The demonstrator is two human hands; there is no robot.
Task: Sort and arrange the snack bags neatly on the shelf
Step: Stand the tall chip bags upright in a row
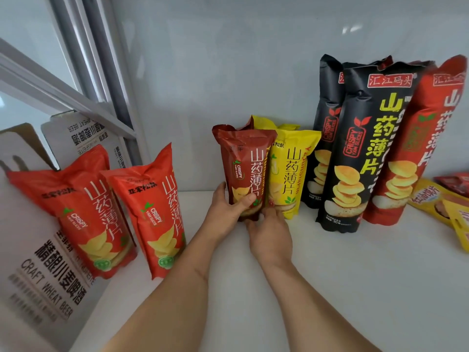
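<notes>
Upright dark-red bag (245,171) between left hand's (225,212) grip and right hand's (270,232) fingertips.

Bare shelf (330,288) in front, wide and open — easy way in. Gap between orange bags (121,212) and dark red bag (245,171) open to back wall. Right side blocked: yellow bag (291,171) just beside dark red one, then tall black bags (360,148) and tall red bag (421,148) packed close. Far right — flat packets (441,204) lying on shelf. Left blocked by beer box (38,262).
</notes>
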